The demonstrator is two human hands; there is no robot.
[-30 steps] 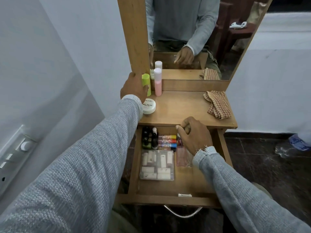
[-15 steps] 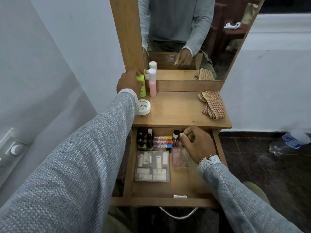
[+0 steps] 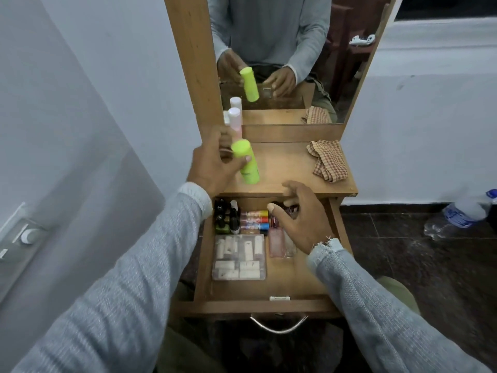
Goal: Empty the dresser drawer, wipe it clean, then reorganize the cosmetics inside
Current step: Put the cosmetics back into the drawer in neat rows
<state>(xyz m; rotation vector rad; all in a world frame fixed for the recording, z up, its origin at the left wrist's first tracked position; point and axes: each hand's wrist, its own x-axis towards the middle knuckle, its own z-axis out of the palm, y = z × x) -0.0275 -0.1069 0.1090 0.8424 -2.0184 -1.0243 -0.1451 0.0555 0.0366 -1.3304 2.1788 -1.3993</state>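
My left hand [image 3: 215, 162] grips a neon green bottle [image 3: 246, 164], tilted, above the left part of the dresser top [image 3: 287, 168]. My right hand [image 3: 301, 216] hovers over the back right of the open drawer [image 3: 269, 292], fingers spread, holding nothing. In the drawer lie dark nail polish bottles [image 3: 226, 218], three coloured tubes [image 3: 254, 219], a clear case of white items [image 3: 238, 257] and a pink flat bottle [image 3: 276, 242]. A pink bottle with a white cap [image 3: 234, 119] stands by the mirror. The white jar seen earlier is hidden behind my left hand.
A checked cloth [image 3: 326, 164] lies on the right of the dresser top. The mirror [image 3: 282, 55] rises behind. A wall is close on the left. A plastic water bottle [image 3: 462, 214] lies on the dark floor at right. The drawer handle [image 3: 278, 325] faces me.
My left hand has lifted the green bottle off the dresser top's back left and brought it toward me, tilted. My right hand has opened over the drawer's back right.
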